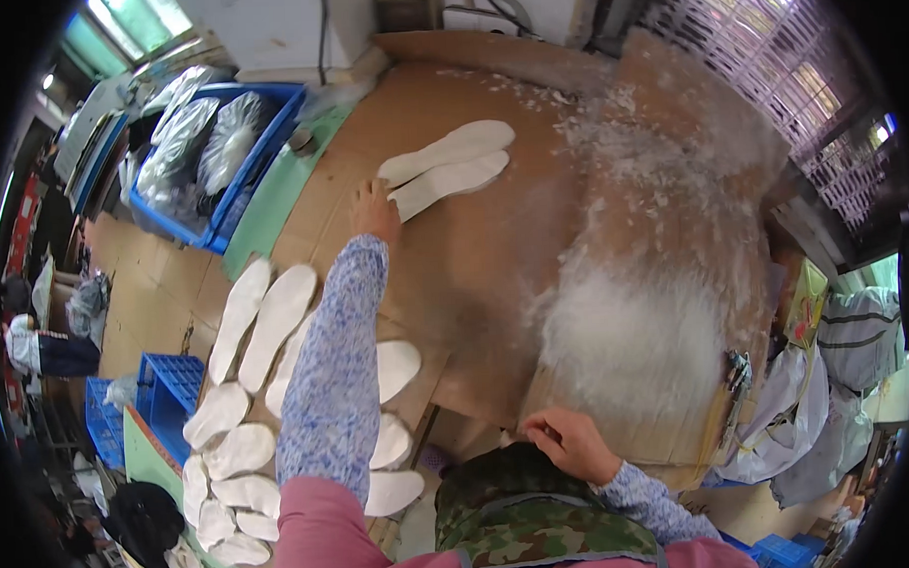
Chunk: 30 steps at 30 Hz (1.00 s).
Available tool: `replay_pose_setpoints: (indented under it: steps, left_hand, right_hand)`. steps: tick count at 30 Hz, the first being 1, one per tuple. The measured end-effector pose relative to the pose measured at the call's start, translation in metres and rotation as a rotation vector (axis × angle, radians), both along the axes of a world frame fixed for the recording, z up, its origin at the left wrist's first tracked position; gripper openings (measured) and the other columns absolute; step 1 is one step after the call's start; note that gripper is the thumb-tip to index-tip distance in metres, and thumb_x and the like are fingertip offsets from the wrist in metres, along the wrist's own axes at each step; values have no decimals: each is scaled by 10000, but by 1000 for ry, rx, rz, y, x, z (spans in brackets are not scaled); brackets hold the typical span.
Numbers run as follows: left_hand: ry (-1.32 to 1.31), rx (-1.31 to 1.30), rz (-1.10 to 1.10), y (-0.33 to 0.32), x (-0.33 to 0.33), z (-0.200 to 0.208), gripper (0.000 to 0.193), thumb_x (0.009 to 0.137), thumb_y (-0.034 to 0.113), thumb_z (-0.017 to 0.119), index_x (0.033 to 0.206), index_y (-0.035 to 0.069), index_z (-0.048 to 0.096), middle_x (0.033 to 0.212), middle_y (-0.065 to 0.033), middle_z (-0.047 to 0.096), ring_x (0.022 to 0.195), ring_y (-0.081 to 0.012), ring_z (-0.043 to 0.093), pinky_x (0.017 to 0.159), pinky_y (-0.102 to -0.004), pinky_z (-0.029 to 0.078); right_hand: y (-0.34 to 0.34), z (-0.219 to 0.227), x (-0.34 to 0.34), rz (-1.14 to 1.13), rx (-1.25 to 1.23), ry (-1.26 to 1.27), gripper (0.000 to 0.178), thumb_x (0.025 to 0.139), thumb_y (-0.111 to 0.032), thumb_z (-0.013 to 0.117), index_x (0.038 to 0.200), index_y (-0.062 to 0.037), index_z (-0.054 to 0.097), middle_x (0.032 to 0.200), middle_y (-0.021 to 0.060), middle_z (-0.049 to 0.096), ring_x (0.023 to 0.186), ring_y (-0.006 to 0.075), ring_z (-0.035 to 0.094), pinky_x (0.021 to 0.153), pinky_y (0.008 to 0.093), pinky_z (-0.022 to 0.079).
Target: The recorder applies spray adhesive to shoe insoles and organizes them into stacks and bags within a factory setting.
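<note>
Pink sleeve (pixel 318 534), left hand (pixel 375 212) half-open against two white insoles (pixel 452 149)

We see brown cardboard-covered tabletop (pixel 493 253). On far part, we have slanting pair of white insoles (pixel 467 141), side by side. At right, we find heap of white powdery fluff (pixel 632 338), white scraps (pixel 660 142) strewn beyond it. At near left, we see more white insoles (pixel 276 328) in loose rows, some partly hidden.

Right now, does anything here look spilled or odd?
The white fluff on the right may be spilled: beyond its dense heap, it scatters across the brown cardboard, unlike the neatly paired insoles.
</note>
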State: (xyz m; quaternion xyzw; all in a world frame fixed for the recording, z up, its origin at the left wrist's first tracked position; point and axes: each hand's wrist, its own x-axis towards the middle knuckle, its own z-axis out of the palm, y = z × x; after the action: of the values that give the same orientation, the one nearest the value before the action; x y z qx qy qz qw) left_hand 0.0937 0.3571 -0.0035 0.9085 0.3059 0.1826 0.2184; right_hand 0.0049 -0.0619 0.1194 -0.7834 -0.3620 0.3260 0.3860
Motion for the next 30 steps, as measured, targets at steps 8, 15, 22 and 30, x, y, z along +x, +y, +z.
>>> replay_pose_setpoints:
  steps: [8,15,22,30]
  left_hand:
    - [558,410,-45,20,145,-28,439,805,174,556,1230,161,447,1216,-87,521,1157,-273,483,937,-468,384]
    - [346,502,-616,-21,168,107,316,838,155,544,1149,105,506,880,-219,613,822,-434,574,744,-511,451]
    - [301,-72,-1428,-203,85,276,143,860,131,538,963,32,549,822,-201,565,801,-400,542,677,-412,434]
    - [324,-365,-1236,-219,43,182,211,894,215,536,931,10,567,745,-170,535,651,-301,493,635,-335,429]
  right_hand:
    - [-81,2,59,-379,-62,106,121,809,-77,624,929,-60,619,787,95,621,594,203,612,544,298,482]
    - [-83,11,100,-294,180,85,469,751,-134,703,1172,-65,507,1164,147,525,889,232,589,730,327,488]
    - [-15,77,200,-179,538,-498,916,602,-330,810,1340,-39,352,1343,173,406,1234,302,405,1015,391,324]
    - [-131,20,157,-122,60,525,403,713,-192,744,1042,5,622,892,53,670,806,118,607,722,272,483]
